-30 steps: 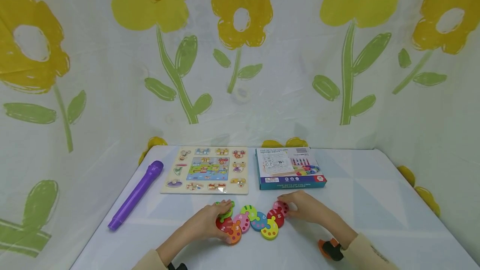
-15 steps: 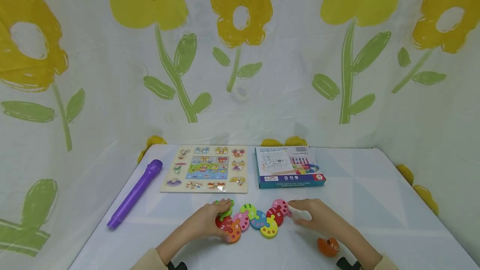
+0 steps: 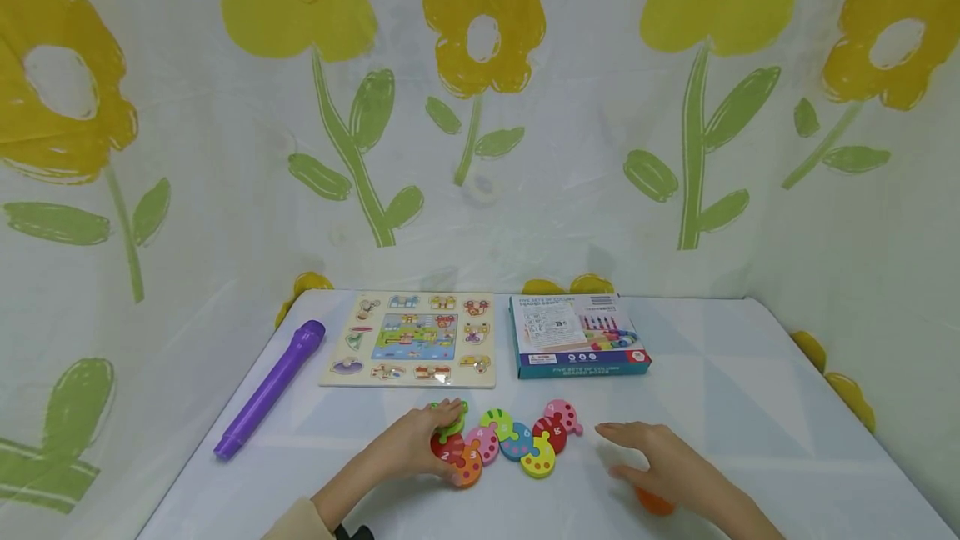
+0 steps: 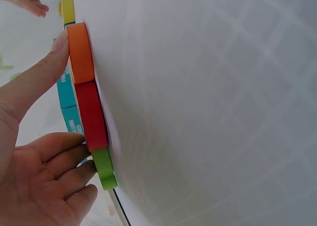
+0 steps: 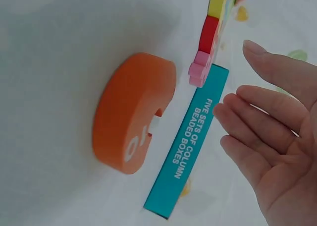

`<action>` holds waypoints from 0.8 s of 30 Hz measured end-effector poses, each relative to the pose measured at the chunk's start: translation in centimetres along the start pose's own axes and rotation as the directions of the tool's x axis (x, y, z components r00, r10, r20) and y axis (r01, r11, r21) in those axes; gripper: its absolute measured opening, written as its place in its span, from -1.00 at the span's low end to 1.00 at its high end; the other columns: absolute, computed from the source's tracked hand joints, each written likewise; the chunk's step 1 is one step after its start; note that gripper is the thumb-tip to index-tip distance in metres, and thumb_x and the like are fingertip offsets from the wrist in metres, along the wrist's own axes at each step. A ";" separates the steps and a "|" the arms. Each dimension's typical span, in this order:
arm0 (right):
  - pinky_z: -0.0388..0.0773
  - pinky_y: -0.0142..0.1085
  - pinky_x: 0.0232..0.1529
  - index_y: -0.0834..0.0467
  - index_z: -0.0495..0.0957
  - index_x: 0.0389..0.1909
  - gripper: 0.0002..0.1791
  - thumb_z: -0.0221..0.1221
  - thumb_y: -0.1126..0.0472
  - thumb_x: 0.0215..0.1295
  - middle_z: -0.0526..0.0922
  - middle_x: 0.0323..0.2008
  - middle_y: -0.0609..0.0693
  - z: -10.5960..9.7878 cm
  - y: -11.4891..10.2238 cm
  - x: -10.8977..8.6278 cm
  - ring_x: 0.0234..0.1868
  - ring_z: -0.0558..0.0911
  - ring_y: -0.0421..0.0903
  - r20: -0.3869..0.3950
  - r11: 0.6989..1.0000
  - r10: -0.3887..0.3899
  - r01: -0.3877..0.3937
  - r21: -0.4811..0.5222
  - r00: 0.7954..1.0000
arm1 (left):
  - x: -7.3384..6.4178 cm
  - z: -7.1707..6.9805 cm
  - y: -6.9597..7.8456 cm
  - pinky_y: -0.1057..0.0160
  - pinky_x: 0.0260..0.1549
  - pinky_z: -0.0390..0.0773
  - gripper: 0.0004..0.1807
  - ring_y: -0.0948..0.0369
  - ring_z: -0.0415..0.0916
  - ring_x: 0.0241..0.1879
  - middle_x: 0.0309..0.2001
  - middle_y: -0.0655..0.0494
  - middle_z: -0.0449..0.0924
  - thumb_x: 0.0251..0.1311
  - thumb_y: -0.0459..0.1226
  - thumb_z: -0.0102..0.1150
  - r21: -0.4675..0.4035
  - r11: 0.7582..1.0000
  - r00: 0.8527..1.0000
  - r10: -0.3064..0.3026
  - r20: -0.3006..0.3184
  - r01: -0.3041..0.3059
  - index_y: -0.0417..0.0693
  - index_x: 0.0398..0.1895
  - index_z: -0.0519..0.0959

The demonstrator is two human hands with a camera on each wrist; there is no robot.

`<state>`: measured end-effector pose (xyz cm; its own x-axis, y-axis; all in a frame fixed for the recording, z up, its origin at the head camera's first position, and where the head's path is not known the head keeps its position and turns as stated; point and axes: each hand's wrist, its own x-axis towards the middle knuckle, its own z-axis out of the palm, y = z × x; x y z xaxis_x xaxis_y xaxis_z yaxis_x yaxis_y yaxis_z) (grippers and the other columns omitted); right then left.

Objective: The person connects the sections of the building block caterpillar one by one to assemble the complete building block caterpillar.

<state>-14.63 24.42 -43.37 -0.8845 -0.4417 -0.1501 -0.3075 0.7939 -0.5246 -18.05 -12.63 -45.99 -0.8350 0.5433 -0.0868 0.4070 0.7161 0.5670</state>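
Note:
A chain of joined, numbered caterpillar puzzle pieces lies on the table in several colours. My left hand holds its left end, the thumb at the orange piece and the fingers by the red piece and the green piece. At the chain's right end, the pink piece has its knob pointing outward. Just right of it hovers my right hand, fingers extended and holding nothing. Partly under that hand in the head view is a loose orange piece marked 10, standing apart with its notch showing.
Behind the chain lie a wooden picture puzzle board and a box of beaded toys. A purple toy microphone lies along the left side. A flower-printed cloth hangs behind the table.
My right hand has let go of the pink end piece and moved right and toward me, over the loose orange piece. The left hand and the chain have stayed in place.

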 end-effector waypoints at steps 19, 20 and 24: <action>0.56 0.12 -0.02 0.33 0.59 0.05 -0.33 0.45 0.01 -0.04 0.67 -0.06 0.11 0.8 3.8 -4.7 -0.04 0.61 0.09 -0.015 0.971 0.237 -0.237 0.037 0.971 | 0.0 0.3 0.2 -0.11 0.30 0.22 -0.01 -0.04 0.15 0.39 0.39 -0.01 0.26 -0.23 0.05 0.54 -0.011 1.000 1.000 -0.007 0.008 0.007 -0.11 0.35 0.38; 0.56 0.12 -0.02 0.33 0.59 0.05 -0.33 0.46 0.02 -0.05 0.67 -0.05 0.12 0.9 4.0 -4.8 -0.03 0.61 0.11 -0.015 0.970 0.238 -0.237 0.043 0.971 | 0.0 0.3 0.2 -0.11 0.30 0.22 -0.01 -0.04 0.15 0.39 0.39 0.00 0.26 -0.23 0.05 0.54 -0.011 1.000 1.000 -0.009 0.008 0.009 -0.10 0.35 0.38; 0.57 0.11 -0.03 0.35 0.58 0.04 -0.34 0.46 0.04 -0.05 0.67 -0.06 0.12 1.1 4.2 -4.8 -0.03 0.62 0.12 -0.020 0.973 0.225 -0.224 0.050 0.974 | 0.0 0.1 0.0 -0.11 0.30 0.22 0.00 -0.04 0.16 0.38 0.39 0.00 0.28 -0.24 0.06 0.55 -0.002 1.000 1.000 -0.013 0.004 0.013 -0.12 0.34 0.39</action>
<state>-11.25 29.42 -45.80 -0.9380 -0.2430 -0.2474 -0.0837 0.8510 -0.5185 -17.94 -12.56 -46.08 -0.8390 0.5353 -0.0974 0.3952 0.7226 0.5671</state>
